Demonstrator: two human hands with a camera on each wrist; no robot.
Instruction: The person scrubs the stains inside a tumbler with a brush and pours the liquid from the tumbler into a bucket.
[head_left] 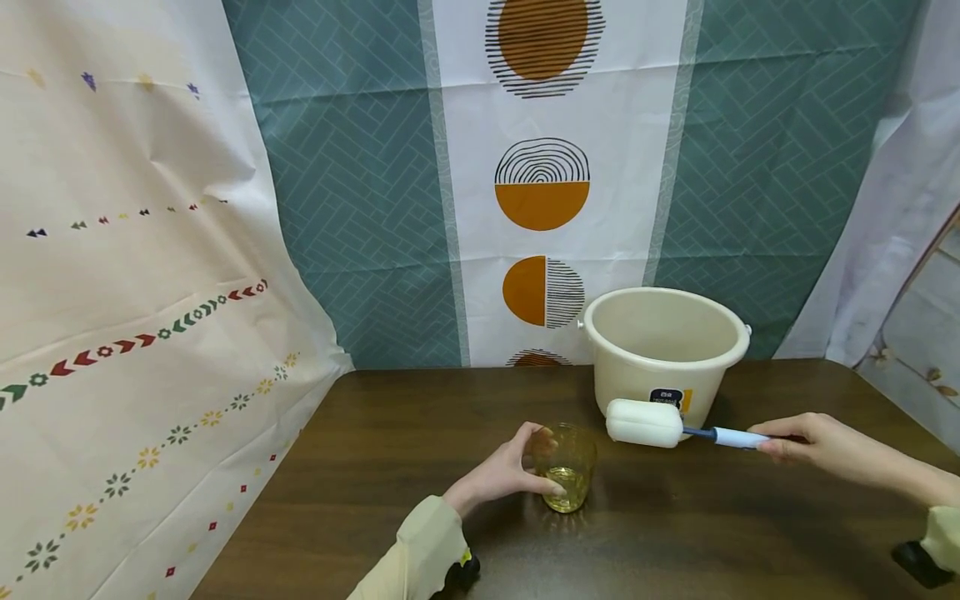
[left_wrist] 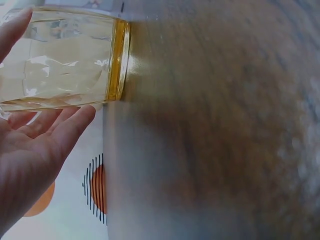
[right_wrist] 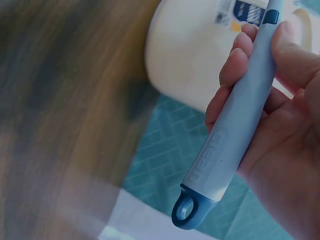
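Note:
My left hand (head_left: 501,473) holds an amber-tinted drinking glass (head_left: 572,458) near the middle of the table. The thumb lies along one side of the glass and the fingers along the other. It stands upright, its thick base (left_wrist: 119,60) right at the tabletop in the left wrist view. To the right, my right hand (head_left: 836,450) grips a sponge cup brush (head_left: 645,423) by its pale blue handle (right_wrist: 235,115). The brush's white sponge head points left and overlaps the front of the bucket in the head view. A dark blue hanging loop (right_wrist: 192,209) ends the handle.
A cream bucket (head_left: 618,371) with a dark label stands at the back right of the dark wooden table (head_left: 420,417). Behind the table hangs a green and white patterned curtain (head_left: 360,208). A cream patterned cloth (head_left: 150,292) drapes along the left side.

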